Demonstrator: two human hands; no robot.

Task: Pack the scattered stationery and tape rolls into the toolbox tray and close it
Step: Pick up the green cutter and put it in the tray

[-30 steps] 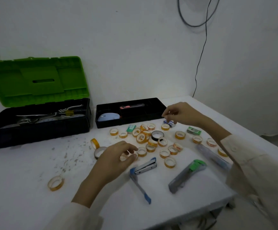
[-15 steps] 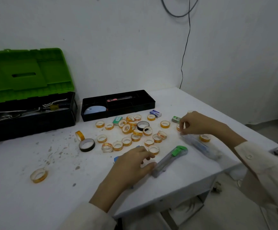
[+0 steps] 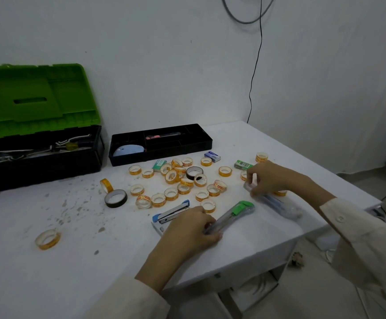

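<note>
While small tape rolls lie scattered across the bench, the left grip curls round the near end of a green-slider cutter beside a blue stapler, and the right grip pinches the far end of a clear cutter; at the far side the black tray sits just right of the open toolbox

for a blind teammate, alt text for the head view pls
A person's left hand grips a green-tipped utility knife and right hand a clear utility knife on a white table strewn with tape rolls; a black tray and open green-lidded toolbox sit behind.
</note>
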